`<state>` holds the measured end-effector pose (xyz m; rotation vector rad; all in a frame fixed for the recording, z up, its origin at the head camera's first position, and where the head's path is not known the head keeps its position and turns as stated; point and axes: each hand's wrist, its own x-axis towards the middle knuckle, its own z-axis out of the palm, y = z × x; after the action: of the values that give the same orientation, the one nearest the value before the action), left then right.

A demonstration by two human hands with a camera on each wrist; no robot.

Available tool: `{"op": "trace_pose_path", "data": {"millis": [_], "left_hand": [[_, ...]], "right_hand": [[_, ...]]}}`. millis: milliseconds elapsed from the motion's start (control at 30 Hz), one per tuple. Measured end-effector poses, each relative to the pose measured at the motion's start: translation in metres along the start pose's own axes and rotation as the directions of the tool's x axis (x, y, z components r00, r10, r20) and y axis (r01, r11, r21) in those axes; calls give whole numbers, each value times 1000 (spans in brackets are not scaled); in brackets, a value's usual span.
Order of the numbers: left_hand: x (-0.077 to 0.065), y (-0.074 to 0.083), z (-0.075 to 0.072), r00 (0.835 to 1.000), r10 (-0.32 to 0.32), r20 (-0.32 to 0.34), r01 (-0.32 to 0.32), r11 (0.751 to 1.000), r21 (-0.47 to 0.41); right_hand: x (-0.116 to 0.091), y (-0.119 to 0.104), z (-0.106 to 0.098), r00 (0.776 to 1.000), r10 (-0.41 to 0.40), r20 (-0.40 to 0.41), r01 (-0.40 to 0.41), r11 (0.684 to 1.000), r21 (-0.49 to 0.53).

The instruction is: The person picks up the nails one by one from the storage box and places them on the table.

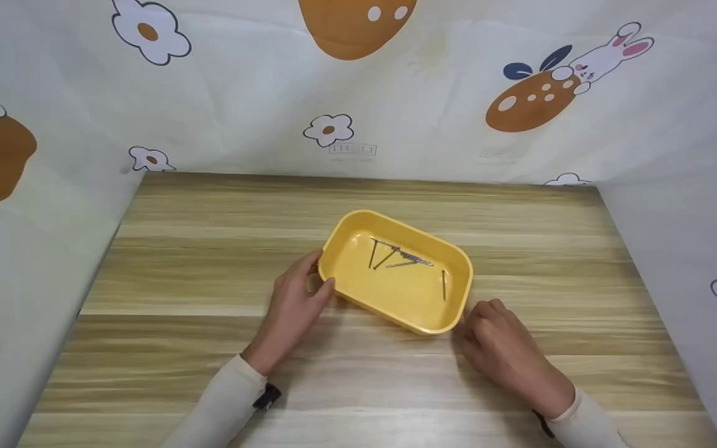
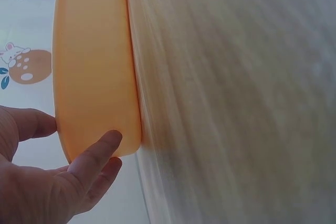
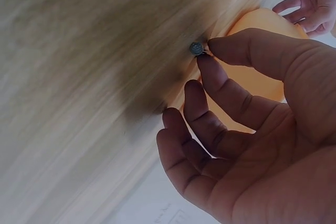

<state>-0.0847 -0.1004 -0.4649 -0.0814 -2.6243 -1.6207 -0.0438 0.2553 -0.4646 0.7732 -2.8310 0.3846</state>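
Observation:
A yellow plastic box (image 1: 389,292) with rounded corners sits on the table, several thin metal nails (image 1: 386,256) lying loose on its floor. My left hand (image 1: 296,298) holds the box by its left end, thumb at the near rim and fingers round the corner. The left wrist view shows fingertips (image 2: 111,139) against the box's outer wall (image 2: 97,51). Just off the box's right near corner, my right hand (image 1: 501,348) pinches a nail between thumb and forefinger. Only its round grey head (image 3: 196,49) shows clearly, in the right wrist view; other fingers are bent close over the table.
The wood-grain table (image 1: 209,249) extends around the box on every side. A pale printed sheet (image 1: 240,93) with flowers and rabbits rises behind the table and along both sides.

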Motion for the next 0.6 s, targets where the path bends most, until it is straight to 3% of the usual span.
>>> {"op": "trace_pose_path", "data": {"millis": [600], "left_hand": [[1,0,1,1000,-13,1,13,1000,-18]], "right_hand": [[4,-7,-22,992,112,-54,-107,990,88]]}}
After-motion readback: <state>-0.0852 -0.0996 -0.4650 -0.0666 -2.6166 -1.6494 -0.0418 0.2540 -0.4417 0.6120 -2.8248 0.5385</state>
